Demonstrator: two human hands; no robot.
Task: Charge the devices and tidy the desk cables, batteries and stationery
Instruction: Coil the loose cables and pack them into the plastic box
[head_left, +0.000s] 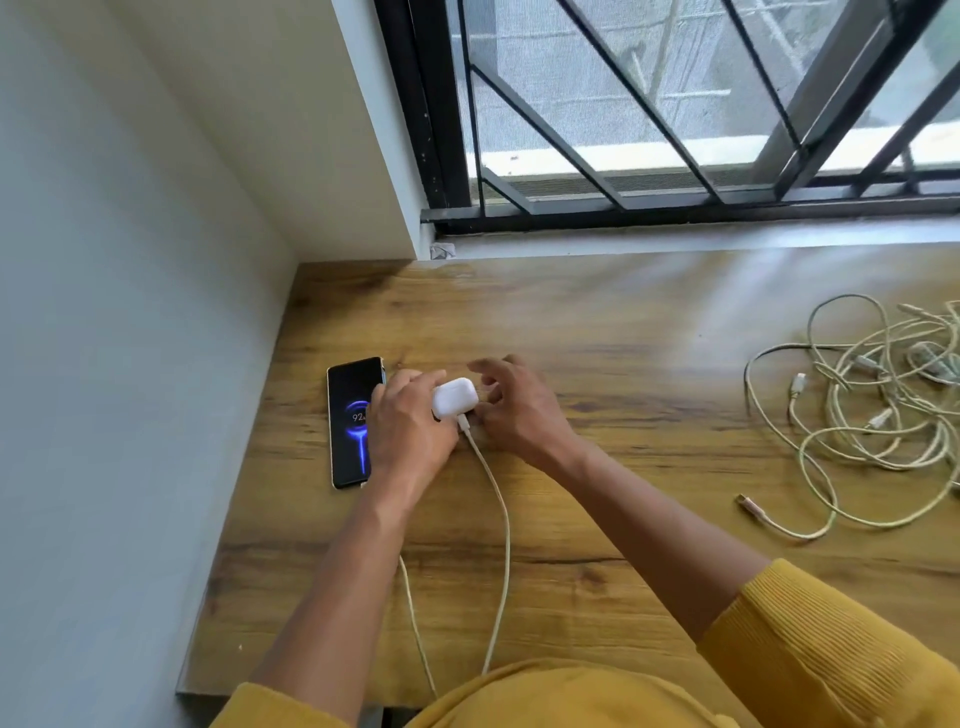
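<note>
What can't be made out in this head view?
- Phone: right edge and charge figure partly hidden by the left hand.
- Earbud case cable: far end runs under the yellow sleeve.
- Cable tangle: cut off by the right edge.

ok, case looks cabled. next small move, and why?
Probably set the earbud case down beside the phone and let go. Its white cable already sits in the case, the left hand grips it, and the phone shows a charging screen. The tangled cables wait at right.
</note>
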